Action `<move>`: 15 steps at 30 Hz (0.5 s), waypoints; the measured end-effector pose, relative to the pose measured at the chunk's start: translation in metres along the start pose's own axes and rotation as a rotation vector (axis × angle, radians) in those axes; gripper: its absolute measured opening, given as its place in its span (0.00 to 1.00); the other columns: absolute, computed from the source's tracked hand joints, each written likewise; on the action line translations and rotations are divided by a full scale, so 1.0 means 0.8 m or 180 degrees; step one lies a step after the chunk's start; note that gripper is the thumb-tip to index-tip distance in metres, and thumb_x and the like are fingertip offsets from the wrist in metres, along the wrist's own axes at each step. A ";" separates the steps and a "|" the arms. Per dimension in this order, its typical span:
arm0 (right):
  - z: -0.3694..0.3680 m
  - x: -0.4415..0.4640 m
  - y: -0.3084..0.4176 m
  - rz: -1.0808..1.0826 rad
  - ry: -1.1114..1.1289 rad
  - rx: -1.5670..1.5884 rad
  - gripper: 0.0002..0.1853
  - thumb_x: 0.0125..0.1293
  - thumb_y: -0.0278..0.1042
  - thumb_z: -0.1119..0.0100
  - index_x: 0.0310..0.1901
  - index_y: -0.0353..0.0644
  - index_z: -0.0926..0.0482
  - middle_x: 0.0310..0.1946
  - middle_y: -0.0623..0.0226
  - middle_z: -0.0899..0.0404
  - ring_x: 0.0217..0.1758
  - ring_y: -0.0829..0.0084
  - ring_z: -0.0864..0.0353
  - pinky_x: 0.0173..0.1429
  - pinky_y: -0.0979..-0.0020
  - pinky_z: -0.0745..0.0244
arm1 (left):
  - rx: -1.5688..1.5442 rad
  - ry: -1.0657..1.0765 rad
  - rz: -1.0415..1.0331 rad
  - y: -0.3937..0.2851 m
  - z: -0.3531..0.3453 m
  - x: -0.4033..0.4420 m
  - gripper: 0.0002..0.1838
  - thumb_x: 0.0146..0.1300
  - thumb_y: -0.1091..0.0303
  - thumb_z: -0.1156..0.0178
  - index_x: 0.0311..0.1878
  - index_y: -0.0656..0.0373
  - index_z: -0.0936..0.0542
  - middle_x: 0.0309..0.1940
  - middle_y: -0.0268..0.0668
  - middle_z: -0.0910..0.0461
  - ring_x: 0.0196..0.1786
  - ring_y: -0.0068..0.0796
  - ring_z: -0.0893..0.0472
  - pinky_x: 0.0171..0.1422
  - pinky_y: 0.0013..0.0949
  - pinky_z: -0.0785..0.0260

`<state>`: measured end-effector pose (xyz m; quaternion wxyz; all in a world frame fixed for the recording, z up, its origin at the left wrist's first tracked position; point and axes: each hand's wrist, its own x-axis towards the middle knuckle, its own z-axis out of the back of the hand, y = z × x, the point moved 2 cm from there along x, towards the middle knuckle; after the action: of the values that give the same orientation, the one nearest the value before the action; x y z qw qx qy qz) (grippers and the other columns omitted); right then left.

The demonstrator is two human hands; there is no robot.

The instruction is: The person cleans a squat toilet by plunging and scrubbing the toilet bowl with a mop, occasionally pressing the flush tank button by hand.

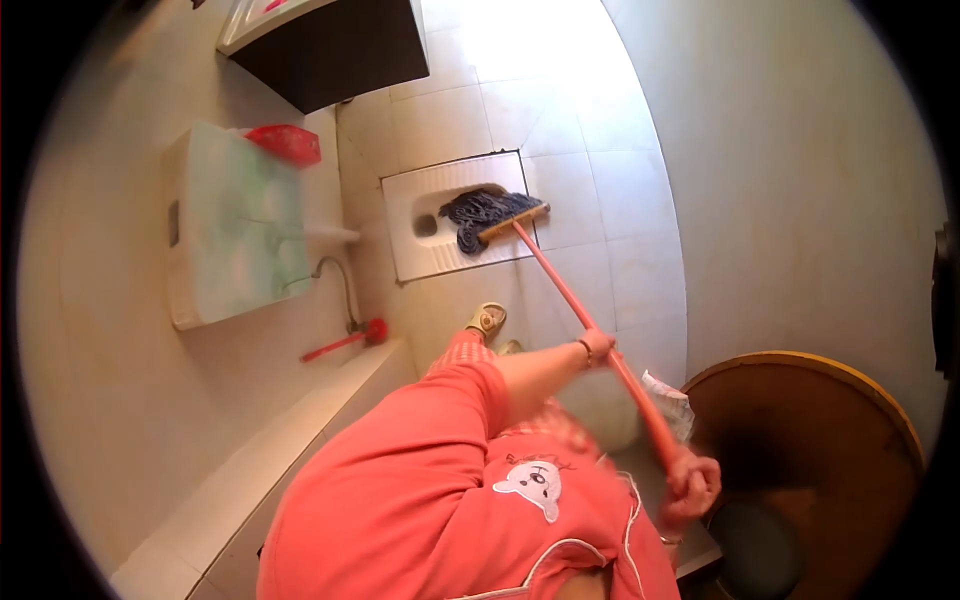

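A mop with a long red handle (568,290) slants from the lower right up to a dark, stringy mop head (485,207), which lies over the white squat toilet (410,240) and partly covers its bowl. My left hand (597,347), with a band at the wrist, is wrapped round the middle of the handle. Further down, my right hand (690,487) is closed round the thick upper end of the same handle.
A white-green cistern (245,225) with a red bag (287,144) is on the left wall, above a red brush (375,331). A dark cabinet (335,50) stands at the top. A round brown table or lid (860,480) is at lower right. My slippered foot (487,318) is below the toilet.
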<state>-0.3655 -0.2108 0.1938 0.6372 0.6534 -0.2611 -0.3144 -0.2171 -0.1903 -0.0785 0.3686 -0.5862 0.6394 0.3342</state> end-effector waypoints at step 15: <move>-0.105 0.063 0.101 0.0417 0.0670 0.0664 0.11 0.62 0.21 0.61 0.41 0.35 0.27 0.09 0.77 0.43 0.13 0.83 0.46 0.30 0.76 0.44 | -0.3198 0.0540 -0.0224 -0.114 0.030 -0.052 0.08 0.57 0.76 0.49 0.24 0.60 0.36 0.25 0.40 0.27 0.28 0.33 0.23 0.35 0.34 0.21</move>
<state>-0.2644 -0.1961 0.2699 0.6089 0.7270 -0.2662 -0.1731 -0.1226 -0.1566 -0.0541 -0.0009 -0.7374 0.4074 0.5389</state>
